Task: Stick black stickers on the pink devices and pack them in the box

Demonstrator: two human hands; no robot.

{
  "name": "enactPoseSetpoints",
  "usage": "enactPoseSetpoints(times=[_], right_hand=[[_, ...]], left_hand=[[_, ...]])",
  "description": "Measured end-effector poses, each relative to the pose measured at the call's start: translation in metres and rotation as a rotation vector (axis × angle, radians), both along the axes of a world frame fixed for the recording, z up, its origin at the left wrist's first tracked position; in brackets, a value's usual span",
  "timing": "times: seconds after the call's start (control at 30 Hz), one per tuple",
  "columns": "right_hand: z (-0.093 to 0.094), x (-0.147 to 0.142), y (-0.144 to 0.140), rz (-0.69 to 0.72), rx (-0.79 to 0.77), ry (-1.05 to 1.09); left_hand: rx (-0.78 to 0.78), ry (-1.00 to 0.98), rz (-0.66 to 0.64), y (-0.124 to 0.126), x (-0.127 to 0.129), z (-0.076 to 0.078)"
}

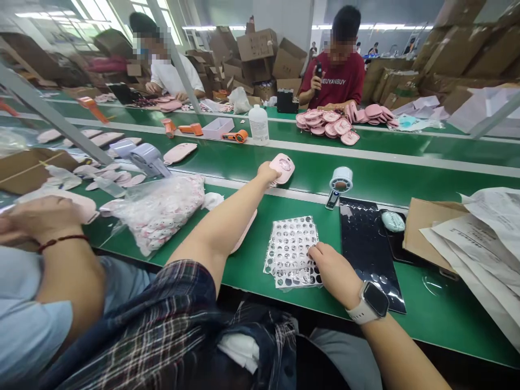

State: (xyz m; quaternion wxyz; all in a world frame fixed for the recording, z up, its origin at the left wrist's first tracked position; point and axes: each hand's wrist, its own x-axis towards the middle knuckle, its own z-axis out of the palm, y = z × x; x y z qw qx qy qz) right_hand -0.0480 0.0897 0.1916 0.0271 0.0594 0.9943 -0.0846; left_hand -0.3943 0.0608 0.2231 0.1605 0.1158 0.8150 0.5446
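Observation:
My left hand point(266, 173) is stretched forward over the green table and grips a pink oval plastic shell point(283, 168) near the white stripe of the conveyor belt. My right hand point(331, 271), with a white smartwatch on the wrist, rests with its fingers on a sheet of small round stickers point(290, 246) that lies close to the table's near edge. Another pink shell point(246, 230) lies partly hidden under my left forearm.
A black sheet point(365, 244) lies right of the stickers, with a mint part point(392, 221) and a white tape roll point(341, 179) behind it. A clear bag of pink parts point(160, 211) sits left. A co-worker's arm point(49, 222) is at my left. Two people work across the belt beside stacked pink shells point(333, 124).

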Motion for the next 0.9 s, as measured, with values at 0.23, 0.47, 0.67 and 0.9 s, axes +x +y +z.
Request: enactPoseSetpoints(times=[0.23, 0.47, 0.67, 0.9], right_hand=[[-0.002, -0.002, 0.006, 0.017, -0.02, 0.011], [0.001, 0.002, 0.011, 0.026, -0.092, 0.0], [0.004, 0.002, 0.016, 0.034, -0.153, -0.024], [0.008, 0.001, 0.014, -0.018, -0.173, -0.13]], left_hand=[[0.296, -0.084, -0.233, -0.1, 0.104, 0.016], [0.685, -0.361, -0.339, -0.188, 0.205, -0.005], [0.928, -0.76, -0.389, -0.204, 0.239, -0.019], [1.256, -1.365, -0.378, -0.213, 0.259, -0.025]])
